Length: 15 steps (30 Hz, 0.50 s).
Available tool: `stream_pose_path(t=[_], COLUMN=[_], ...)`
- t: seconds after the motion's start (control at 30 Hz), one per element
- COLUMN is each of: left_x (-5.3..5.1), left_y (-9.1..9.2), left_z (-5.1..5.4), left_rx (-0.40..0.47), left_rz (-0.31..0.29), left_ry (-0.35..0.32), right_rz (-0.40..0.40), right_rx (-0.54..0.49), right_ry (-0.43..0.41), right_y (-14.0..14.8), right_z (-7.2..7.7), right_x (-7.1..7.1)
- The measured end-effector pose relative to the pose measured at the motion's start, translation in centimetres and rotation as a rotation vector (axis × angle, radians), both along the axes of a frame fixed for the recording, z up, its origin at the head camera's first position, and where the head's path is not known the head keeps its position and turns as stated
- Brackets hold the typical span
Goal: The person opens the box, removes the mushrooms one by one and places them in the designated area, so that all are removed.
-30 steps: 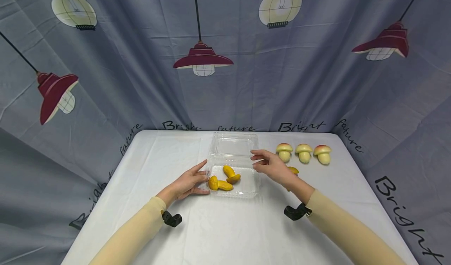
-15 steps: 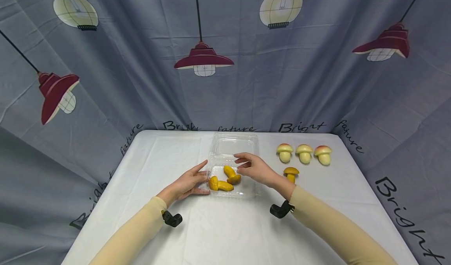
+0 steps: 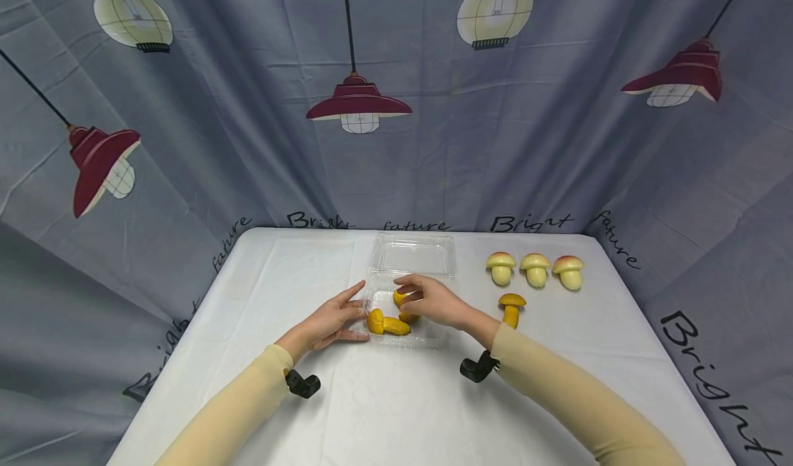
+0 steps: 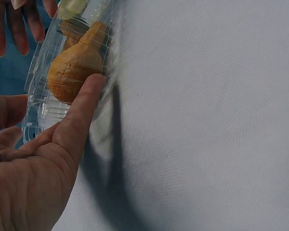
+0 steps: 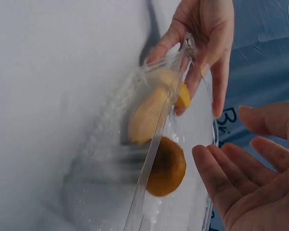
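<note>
A clear plastic clamshell box (image 3: pixel 427 341) lies with its lid (image 3: pixel 414 254) folded back. Inside are two toy mushrooms: a yellow mushroom (image 3: pixel 387 324) at the front left, and a brown-capped mushroom (image 5: pixel 166 168) behind it, partly covered by my right hand in the head view. My left hand (image 3: pixel 330 321) rests against the box's left wall, its fingers spread and straight. Over the box hovers my right hand (image 3: pixel 435 301), fingers extended beside the brown cap, thumb apart. Nothing shows between its fingers in the right wrist view.
Three pale mushrooms (image 3: pixel 535 270) with reddish-tinted caps stand in a row at the back right. One more yellow-brown mushroom (image 3: pixel 511 308) lies in front of them, close to the right forearm. A grey printed curtain (image 3: pixel 248 142) surrounds the white table (image 3: pixel 396 411).
My right hand has moved left from the box's right edge to over the mushrooms inside, uncovering the loose yellow-brown mushroom on the table. The left hand has stayed put.
</note>
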<state>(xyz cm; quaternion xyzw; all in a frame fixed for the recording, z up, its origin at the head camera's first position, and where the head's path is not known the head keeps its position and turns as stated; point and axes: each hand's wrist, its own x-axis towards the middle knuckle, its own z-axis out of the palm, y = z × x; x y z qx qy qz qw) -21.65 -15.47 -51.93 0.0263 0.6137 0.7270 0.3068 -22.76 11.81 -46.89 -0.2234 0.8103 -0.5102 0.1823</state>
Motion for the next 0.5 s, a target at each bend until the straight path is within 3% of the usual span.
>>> stream_pose_path(t=[0.5], left_x=[0.1], left_y=[-0.1], left_z=[0.1], left_rx=[0.001], left_rz=[0.001], left_ry=[0.004], right_rz=[0.062], right_rx=[0.172], right_ry=[0.065], right_y=[-3.5], right_z=[-0.7], right_x=[-0.8])
